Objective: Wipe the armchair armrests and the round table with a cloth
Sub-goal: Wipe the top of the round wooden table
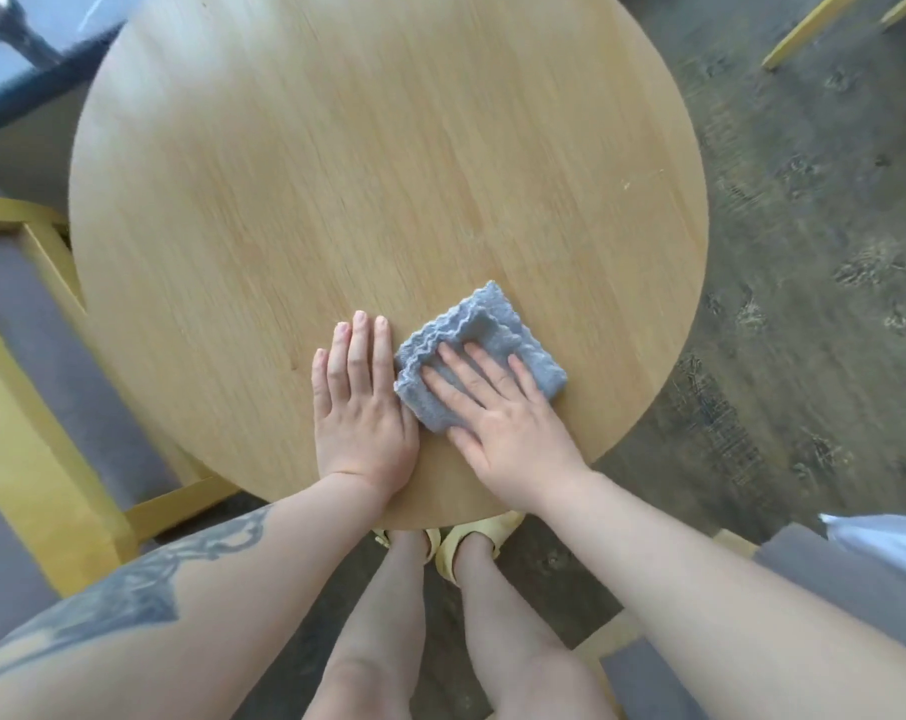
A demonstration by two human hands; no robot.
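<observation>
The round wooden table (pixel 367 163) fills the middle of the head view. A folded grey-blue cloth (pixel 497 330) lies on its near right part. My right hand (pixel 502 423) presses flat on the cloth, fingers spread over it, covering its near half. My left hand (pixel 359 407) rests flat on the bare tabletop just left of the cloth, fingers together, holding nothing. An armchair with a yellow wooden armrest (pixel 35 439) and grey cushion stands at the left.
A second grey armchair (pixel 825 579) with a white item on it sits at the lower right. Yellow chair legs (pixel 809 28) show at the top right on grey patterned carpet. A dark surface lies at the top left. My legs stand below the table's near edge.
</observation>
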